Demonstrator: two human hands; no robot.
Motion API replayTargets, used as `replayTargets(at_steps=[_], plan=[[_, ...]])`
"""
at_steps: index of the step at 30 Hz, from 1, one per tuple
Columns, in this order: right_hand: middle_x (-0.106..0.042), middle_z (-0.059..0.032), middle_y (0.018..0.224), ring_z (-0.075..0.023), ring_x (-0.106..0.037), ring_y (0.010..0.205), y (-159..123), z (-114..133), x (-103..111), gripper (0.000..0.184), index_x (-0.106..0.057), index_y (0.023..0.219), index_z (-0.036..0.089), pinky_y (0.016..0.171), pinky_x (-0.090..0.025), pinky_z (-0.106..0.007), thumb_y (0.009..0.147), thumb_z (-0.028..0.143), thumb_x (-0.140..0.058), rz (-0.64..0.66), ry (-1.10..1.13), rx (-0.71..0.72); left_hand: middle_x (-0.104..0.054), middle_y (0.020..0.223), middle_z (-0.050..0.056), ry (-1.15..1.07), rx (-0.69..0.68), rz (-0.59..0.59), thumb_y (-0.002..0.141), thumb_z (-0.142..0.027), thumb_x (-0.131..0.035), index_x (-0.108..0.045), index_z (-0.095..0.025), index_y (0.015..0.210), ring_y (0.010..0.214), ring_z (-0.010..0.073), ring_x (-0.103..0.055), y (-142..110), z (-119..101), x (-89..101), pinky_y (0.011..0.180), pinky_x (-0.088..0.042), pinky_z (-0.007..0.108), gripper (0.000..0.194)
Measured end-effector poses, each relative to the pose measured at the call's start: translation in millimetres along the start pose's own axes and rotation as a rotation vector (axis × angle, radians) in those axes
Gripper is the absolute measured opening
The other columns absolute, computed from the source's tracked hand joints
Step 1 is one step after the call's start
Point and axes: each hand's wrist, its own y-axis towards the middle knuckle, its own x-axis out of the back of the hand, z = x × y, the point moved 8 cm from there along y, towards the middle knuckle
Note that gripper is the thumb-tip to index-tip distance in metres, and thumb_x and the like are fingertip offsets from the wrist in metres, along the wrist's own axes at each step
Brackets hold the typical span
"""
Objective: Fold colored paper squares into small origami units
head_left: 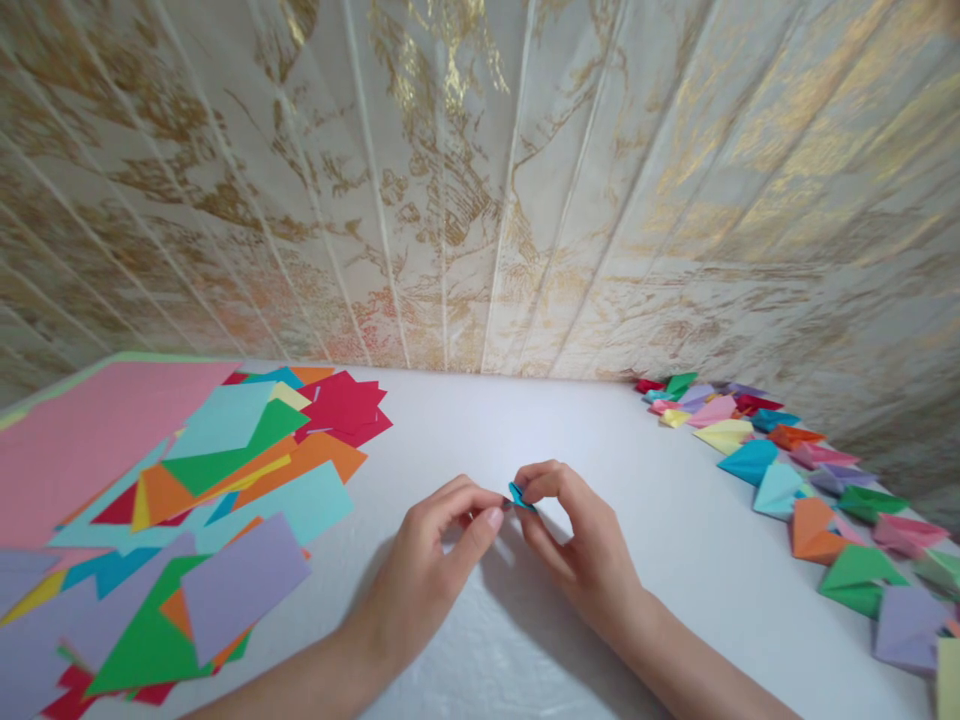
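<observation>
A small folded blue paper piece (517,495) is held up over the middle of the white table, between my two hands. My right hand (574,530) pinches it from the right with thumb and forefinger. From the left, my left hand (454,540) reaches its closed thumb and fingertips to the paper's near tip, pinching it there. Most of the paper is covered by my fingers, so its full shape is hidden.
Loose coloured paper sheets (240,590) lie in an overlapping heap on the left, beside a large pink sheet (112,430). Folded paper pieces (814,530) in many colours line the right side. A gold-patterned curtain (450,200) hangs behind the white table (510,420).
</observation>
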Motion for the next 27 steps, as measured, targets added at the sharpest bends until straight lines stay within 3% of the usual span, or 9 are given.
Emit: replayTargets(at_steps=[3, 6, 11, 14, 20, 27], plan=[[-0.061, -0.0040, 0.094, -0.0181, -0.058, 0.079, 1, 13, 0, 0.022, -0.051, 0.094, 0.024, 0.069, -0.046, -0.028, 0.087, 0.003, -0.053, 0.037, -0.231, 0.180, -0.063, 0.083, 0.000, -0.051, 0.086, 0.009, 0.093, -0.044, -0.056, -0.071, -0.020, 0.087, 0.085, 0.0192, -0.058, 0, 5, -0.7, 0.078, -0.042, 0.027, 0.029], [-0.058, -0.0062, 0.096, -0.0190, -0.056, 0.080, 0, 15, -3, 0.023, -0.054, 0.096, 0.022, 0.067, -0.046, -0.029, 0.087, 0.002, -0.051, 0.068, -0.289, 0.191, -0.056, 0.074, -0.002, -0.171, 0.137, 0.025, 0.089, -0.047, -0.059, -0.066, -0.019, 0.074, 0.077, 0.0169, -0.052, 2, 7, -1.9, 0.073, -0.039, 0.026, 0.033], [-0.056, -0.0049, 0.098, -0.0179, -0.058, 0.087, 0, 11, -7, 0.030, -0.060, 0.104, 0.024, 0.074, -0.049, -0.028, 0.089, 0.000, -0.049, 0.126, -0.045, 0.118, -0.047, 0.064, -0.004, -0.252, 0.177, -0.064, 0.083, -0.046, -0.063, -0.054, -0.019, 0.063, 0.066, 0.0140, -0.041, 5, 11, 6.3, 0.066, -0.032, 0.026, 0.035], [-0.057, -0.0024, 0.095, -0.0164, -0.059, 0.087, 1, 8, -3, 0.031, -0.063, 0.105, 0.027, 0.077, -0.049, -0.027, 0.090, 0.001, -0.052, 0.073, 0.119, 0.063, -0.049, 0.064, -0.003, -0.280, 0.190, -0.076, 0.080, -0.043, -0.062, -0.055, -0.019, 0.064, 0.067, 0.0145, -0.041, 4, 13, 6.2, 0.067, -0.032, 0.027, 0.030], [-0.066, -0.0005, 0.092, -0.0146, -0.062, 0.083, -1, 10, -11, 0.031, -0.062, 0.108, 0.026, 0.076, -0.049, -0.025, 0.091, 0.002, -0.055, 0.122, 0.200, 0.034, -0.044, 0.063, -0.005, -0.347, 0.236, -0.192, 0.078, -0.044, -0.063, -0.052, -0.020, 0.065, 0.067, 0.0144, -0.037, -2, 18, 7.0, 0.066, -0.032, 0.027, 0.029], [-0.067, -0.0031, 0.096, -0.0161, -0.065, 0.087, 1, 3, -8, 0.010, -0.069, 0.094, 0.024, 0.079, -0.050, -0.026, 0.093, 0.014, -0.066, 0.105, 0.230, -0.033, -0.048, 0.066, -0.003, -0.312, 0.268, -0.035, 0.083, -0.048, -0.059, -0.052, -0.020, 0.066, 0.071, 0.0165, -0.043, 1, 18, 0.9, 0.071, -0.032, 0.029, 0.034]])
